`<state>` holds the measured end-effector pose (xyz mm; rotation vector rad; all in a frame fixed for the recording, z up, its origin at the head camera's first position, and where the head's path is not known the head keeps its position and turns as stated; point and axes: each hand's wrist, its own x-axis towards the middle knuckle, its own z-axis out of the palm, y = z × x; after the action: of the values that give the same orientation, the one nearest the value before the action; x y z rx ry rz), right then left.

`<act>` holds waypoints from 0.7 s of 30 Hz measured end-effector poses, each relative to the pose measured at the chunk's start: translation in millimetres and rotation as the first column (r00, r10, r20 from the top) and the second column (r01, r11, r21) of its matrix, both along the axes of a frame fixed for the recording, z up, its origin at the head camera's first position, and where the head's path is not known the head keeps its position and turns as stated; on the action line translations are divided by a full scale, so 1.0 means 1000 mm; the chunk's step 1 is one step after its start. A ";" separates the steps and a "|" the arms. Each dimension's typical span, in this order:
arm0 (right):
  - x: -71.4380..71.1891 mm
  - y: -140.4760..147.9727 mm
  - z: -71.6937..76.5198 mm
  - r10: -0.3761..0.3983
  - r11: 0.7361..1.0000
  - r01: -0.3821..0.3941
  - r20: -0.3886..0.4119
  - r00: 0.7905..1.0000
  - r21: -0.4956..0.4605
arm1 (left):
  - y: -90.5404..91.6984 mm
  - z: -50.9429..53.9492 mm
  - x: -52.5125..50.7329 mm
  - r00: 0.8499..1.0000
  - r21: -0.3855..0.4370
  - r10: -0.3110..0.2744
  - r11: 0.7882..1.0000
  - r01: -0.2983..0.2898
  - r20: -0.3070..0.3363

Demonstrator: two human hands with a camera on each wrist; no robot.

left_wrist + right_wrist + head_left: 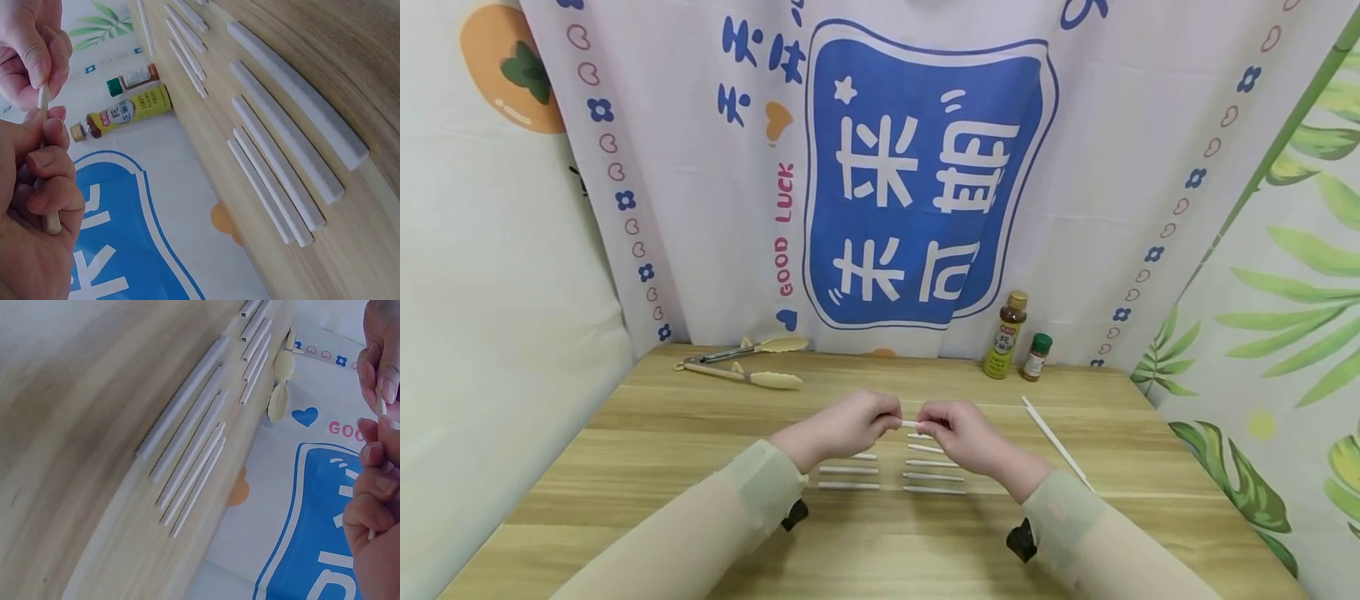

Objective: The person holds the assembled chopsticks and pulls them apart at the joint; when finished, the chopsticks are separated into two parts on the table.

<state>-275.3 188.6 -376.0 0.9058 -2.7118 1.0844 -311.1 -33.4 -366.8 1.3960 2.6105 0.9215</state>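
Observation:
A thin white stick (910, 424) bridges the gap between both hands, held level above the table. My left hand (857, 421) pinches its left part, and my right hand (958, 429) pinches the right part. In the left wrist view, an end of the stick (51, 224) pokes out below the left hand's curled fingers. The fingers hide much of it, so I cannot tell whether it is one piece or two. Beneath the hands, short white sticks lie in two columns: a left group (848, 471) and a right group (933, 477), several in each.
On the wooden table (647, 492), a longer white stick (1056, 442) lies slantwise at right. Tongs (745, 362) with cream tips rest at back left. A yellow-labelled bottle (1000, 342) and a green-capped jar (1036, 358) stand at back right, before a printed curtain (917, 183).

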 end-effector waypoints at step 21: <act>0.006 0.008 0.013 0.008 1.000 -0.008 0.049 0.999 -0.004 | 0.002 0.009 0.005 0.997 -0.008 -0.050 0.999 0.050 -0.055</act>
<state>-269.5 196.8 -363.4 0.9018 -2.7470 1.1272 -306.3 -31.0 -358.2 1.4989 2.6021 0.8796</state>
